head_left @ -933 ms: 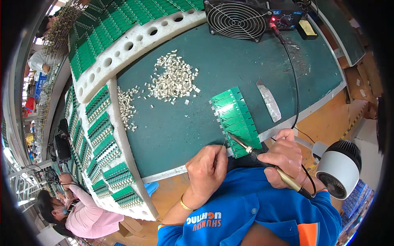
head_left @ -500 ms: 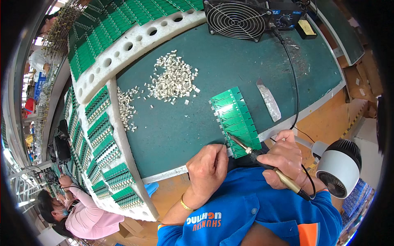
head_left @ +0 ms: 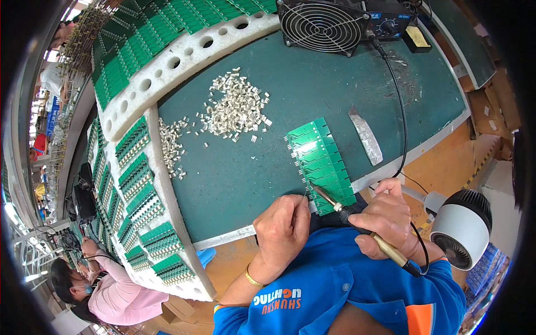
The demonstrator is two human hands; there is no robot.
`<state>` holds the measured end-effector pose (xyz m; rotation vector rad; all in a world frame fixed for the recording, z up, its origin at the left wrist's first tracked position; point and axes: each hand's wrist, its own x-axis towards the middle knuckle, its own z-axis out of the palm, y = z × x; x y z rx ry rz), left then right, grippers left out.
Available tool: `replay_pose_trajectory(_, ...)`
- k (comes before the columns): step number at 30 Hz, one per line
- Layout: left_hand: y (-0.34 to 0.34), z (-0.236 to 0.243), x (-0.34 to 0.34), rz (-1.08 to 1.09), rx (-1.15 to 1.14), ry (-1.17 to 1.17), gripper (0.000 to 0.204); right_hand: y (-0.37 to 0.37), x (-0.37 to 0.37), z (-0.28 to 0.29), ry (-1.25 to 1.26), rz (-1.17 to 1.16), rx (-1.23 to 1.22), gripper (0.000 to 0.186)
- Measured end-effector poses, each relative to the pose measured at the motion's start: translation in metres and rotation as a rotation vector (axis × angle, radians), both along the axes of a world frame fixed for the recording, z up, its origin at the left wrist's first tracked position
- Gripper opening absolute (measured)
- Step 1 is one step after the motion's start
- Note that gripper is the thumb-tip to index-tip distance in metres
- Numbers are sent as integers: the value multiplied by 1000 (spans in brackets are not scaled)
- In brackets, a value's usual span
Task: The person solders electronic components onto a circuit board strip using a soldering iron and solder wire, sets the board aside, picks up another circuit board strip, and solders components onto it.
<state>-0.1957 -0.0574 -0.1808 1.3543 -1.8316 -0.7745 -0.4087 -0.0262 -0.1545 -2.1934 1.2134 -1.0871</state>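
A green worktable (head_left: 234, 173) holds a strip of green circuit boards (head_left: 322, 166) at its near edge, where a soldering iron (head_left: 345, 213), gripped in a person's right hand (head_left: 387, 219), points at the strip's left side. The left hand (head_left: 283, 227), fingers closed, pinches a thin wire (head_left: 306, 193) beside the boards.

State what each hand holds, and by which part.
The right hand holds the soldering iron by its handle; the left hand seems to pinch a thin wire near its visible end.
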Motion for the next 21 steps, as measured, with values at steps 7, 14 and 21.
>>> replay_pose_trajectory(7, 0, -2, 2, -21, -23, -7, 8, 0, -1, 1, -5, -7, 3, 26)
replay_pose_trajectory(14, -1, -3, 2, -18, -31, -23, 8, 0, 0, -2, -27, -19, -8, 26)
replay_pose_trajectory(21, -1, -3, 2, -11, -17, -20, 9, 0, 1, -2, -27, -20, 7, 27)
